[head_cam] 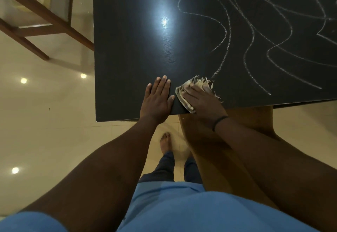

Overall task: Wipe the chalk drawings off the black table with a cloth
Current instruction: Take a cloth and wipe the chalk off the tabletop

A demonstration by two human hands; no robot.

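R hand flat, pressing cloth under palm on table; L hand flat beside.

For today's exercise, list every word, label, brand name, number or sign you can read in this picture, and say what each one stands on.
None can be read.
White chalk lines on the black table top: loose scribbles, not letters or digits.
Frayed beige cloth under the right hand: no print visible.
Left hand flat on the table: no writing nearby.
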